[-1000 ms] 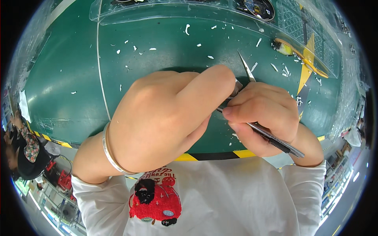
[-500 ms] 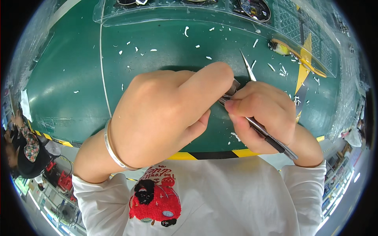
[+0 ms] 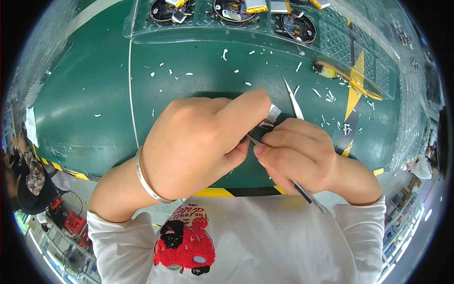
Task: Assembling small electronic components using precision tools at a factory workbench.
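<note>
head view: a person is working with two bare hands over a green work mat (image 3: 85, 113).
left hand: the left hand (image 3: 198, 139) is curling closed, its index finger and thumb pinching a small dark part (image 3: 266, 126); the fingertips are mostly hiding behind the hand.
small part: it is sitting between the two hands, a pale flat piece (image 3: 273, 113) showing just above it; the rest is hidden.
right hand: the right hand (image 3: 300, 154) is closing around a slim metal hand tool (image 3: 307, 193) with a black section, its tip pointing toward the left fingers; whether it is touching the part cannot be told.
pointed metal tool: a pointed metal tool (image 3: 293, 98) is extending beyond the right knuckles; whether that hand is holding it is unclear.
clear plastic tray: the clear plastic tray (image 3: 236, 34) is lying across the far side, holding round black-rimmed electronic assemblies (image 3: 298, 29) and silver-and-yellow pouch cells (image 3: 256, 5).
brush: a yellow-handled brush (image 3: 364, 91) is lying at the right, near the tray.
white scraps: curled white scraps (image 3: 225, 55) are lying scattered, many of them near the brush.
</note>
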### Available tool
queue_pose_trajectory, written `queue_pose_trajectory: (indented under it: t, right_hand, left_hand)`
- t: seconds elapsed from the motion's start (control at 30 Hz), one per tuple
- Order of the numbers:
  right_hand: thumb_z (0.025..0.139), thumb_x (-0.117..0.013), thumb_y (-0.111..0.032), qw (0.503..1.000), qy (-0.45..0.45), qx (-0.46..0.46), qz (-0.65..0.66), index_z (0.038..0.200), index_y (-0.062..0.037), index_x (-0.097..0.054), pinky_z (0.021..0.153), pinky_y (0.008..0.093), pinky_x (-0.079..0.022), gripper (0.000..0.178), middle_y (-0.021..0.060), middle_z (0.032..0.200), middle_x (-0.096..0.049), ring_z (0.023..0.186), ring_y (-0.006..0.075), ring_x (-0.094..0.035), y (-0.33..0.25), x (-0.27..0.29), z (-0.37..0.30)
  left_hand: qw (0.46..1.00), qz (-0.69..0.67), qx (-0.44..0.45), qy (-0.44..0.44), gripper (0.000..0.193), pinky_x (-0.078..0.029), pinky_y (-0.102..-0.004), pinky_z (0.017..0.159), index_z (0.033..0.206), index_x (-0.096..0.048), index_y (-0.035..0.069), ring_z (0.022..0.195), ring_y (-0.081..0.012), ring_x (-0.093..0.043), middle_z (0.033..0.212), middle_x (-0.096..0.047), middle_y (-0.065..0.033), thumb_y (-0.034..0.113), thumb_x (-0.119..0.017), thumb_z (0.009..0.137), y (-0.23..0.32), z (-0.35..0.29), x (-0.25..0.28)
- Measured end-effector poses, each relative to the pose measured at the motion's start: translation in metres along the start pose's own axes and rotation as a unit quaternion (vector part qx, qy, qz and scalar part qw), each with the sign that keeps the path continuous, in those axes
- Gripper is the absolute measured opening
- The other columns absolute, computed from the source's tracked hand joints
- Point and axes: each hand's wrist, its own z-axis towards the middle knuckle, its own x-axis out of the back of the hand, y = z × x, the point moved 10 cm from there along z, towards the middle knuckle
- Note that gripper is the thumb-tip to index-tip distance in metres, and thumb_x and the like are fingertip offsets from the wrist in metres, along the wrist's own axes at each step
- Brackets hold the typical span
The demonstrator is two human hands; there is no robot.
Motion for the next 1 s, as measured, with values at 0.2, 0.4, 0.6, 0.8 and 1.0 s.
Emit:
queue_pose_trajectory:
  t: [0.2,0.4,0.6,0.8,1.0]
  right_hand:
    - [0.069,-0.067,0.01,0.996,-0.014,-0.053,0.07,0.081,0.0028,-0.061,0.052,0.0335,-0.05,0.015,0.014,0.076,-0.063,0.06,0.0272,-0.061,0.015,0.004,0.0]
    - [0.072,-0.065,0.009,0.996,-0.012,-0.076,0.05,0.084,0.0014,-0.063,0.055,0.0336,-0.051,0.015,0.0129,0.079,-0.065,0.062,0.0275,-0.063,0.015,0.006,0.001]
    - [0.075,-0.069,0.005,0.985,-0.065,-0.117,0.112,0.082,-0.0001,-0.063,0.057,0.0331,-0.052,0.011,0.011,0.079,-0.067,0.064,0.0269,-0.065,0.031,0.003,0.0]
    - [0.074,-0.068,0.005,0.981,-0.078,-0.134,0.12,0.081,-0.0014,-0.063,0.058,0.0311,-0.053,0.01,0.0103,0.079,-0.069,0.067,0.0257,-0.069,0.032,0.001,0.001]
    - [0.074,-0.068,0.005,0.979,-0.087,-0.145,0.115,0.08,-0.0018,-0.063,0.058,0.0317,-0.053,0.011,0.0099,0.079,-0.069,0.067,0.0252,-0.068,0.032,-0.002,0.003]
  left_hand:
    - [1.0,0.006,-0.006,-0.001,0.047,-0.05,-0.0296,0.053,0.106,-0.063,0.006,0.057,-0.0212,-0.061,0.079,-0.065,-0.0066,0.0,-0.078,0.062,0.003,-0.001,0.002]
    - [1.0,-0.02,0.001,-0.005,0.04,-0.049,-0.036,0.052,0.101,-0.055,0.007,0.06,-0.0273,-0.062,0.072,-0.062,-0.0083,0.0,-0.074,0.066,0.003,0.0,0.002]
    - [0.999,-0.03,-0.019,0.006,0.034,-0.048,-0.042,0.053,0.095,-0.048,0.008,0.062,-0.0318,-0.061,0.067,-0.059,-0.0092,0.0,-0.068,0.069,0.005,-0.001,0.003]
    - [1.0,-0.008,-0.026,-0.005,0.04,-0.049,-0.0384,0.056,0.103,-0.057,0.008,0.064,-0.0302,-0.063,0.075,-0.065,-0.0088,0.0,-0.072,0.067,0.006,-0.001,-0.001]
    - [0.999,-0.021,-0.026,-0.004,0.039,-0.049,-0.0392,0.056,0.102,-0.055,0.008,0.065,-0.0301,-0.063,0.076,-0.065,-0.0086,0.0,-0.071,0.067,0.005,-0.001,-0.001]
